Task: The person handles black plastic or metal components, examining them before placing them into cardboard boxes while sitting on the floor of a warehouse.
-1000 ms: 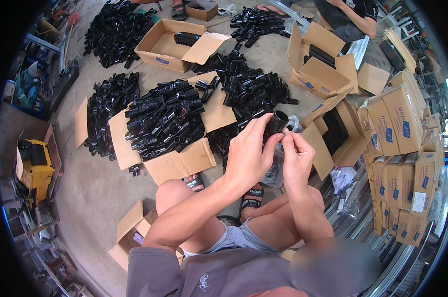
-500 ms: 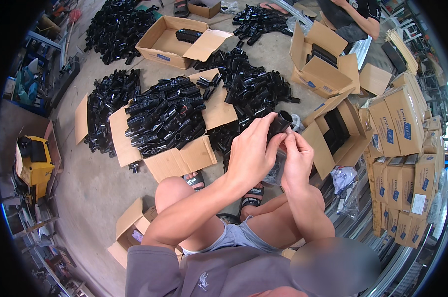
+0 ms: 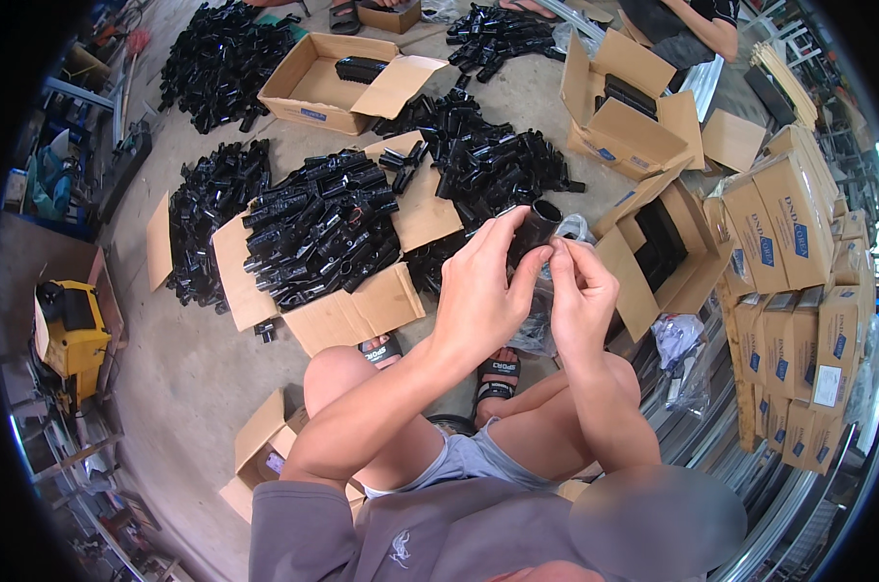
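Observation:
My left hand (image 3: pixel 480 286) is wrapped round a short black tube (image 3: pixel 539 226), its open end tilted up. Close against the tube's right side, my right hand (image 3: pixel 582 301) is closed in a pinch of thumb and fingers. Whatever lies between those fingertips is too small to make out. Left of my hands, a heap of black tubular parts (image 3: pixel 323 228) fills an opened-out carton (image 3: pixel 352 312). More loose black parts (image 3: pixel 498 160) are piled on the floor beyond my hands.
To the right, an open carton (image 3: pixel 699 276) holds rows of black parts; another carton (image 3: pixel 626 145) stands behind it. Sealed boxes (image 3: pixel 784 238) are stacked at far right. Clear plastic bags (image 3: pixel 677 349) lie by metal bars. A person (image 3: pixel 716 34) sits at the upper right.
Both hands have shifted slightly left with the black tube. My right hand's fingers have drawn a little away from the tube, still pinched.

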{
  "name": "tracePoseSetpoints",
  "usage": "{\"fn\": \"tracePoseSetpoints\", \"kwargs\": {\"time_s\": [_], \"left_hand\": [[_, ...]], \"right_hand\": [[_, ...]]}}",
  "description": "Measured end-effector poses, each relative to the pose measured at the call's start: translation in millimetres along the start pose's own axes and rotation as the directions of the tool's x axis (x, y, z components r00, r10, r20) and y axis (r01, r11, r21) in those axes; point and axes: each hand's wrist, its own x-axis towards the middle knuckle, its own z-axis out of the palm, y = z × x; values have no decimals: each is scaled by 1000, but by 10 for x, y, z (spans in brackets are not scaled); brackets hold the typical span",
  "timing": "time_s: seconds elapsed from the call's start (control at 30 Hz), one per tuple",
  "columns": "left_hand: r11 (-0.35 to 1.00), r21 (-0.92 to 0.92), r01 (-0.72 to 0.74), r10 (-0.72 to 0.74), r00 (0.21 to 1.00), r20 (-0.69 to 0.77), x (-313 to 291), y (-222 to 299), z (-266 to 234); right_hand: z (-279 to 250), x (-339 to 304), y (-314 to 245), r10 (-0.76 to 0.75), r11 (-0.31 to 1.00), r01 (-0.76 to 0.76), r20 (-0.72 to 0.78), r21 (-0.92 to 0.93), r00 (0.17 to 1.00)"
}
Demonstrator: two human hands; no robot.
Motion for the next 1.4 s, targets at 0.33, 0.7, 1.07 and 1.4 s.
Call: {"fn": "tracePoseSetpoints", "kwargs": {"time_s": [0.33, 0.7, 1.07, 1.4], "left_hand": [[999, -40, 24, -24, 1000, -10, -7, -16, -8], [999, -27, 44, -44, 999, 6, -15, 32, -31], [946, 308, -99, 92, 995, 37, -30, -33, 3], [789, -394, 471, -319, 863, 393, 24, -91, -92]], "right_hand": [[-75, 60, 3, 142, 983, -155, 122, 101, 982], [-54, -4, 42, 196, 952, -222, 138, 210, 971], [-72, 131, -13, 308, 950, -280, 285, -135, 908], [-87, 261, -25, 282, 946, -314, 266, 86, 922]]}}
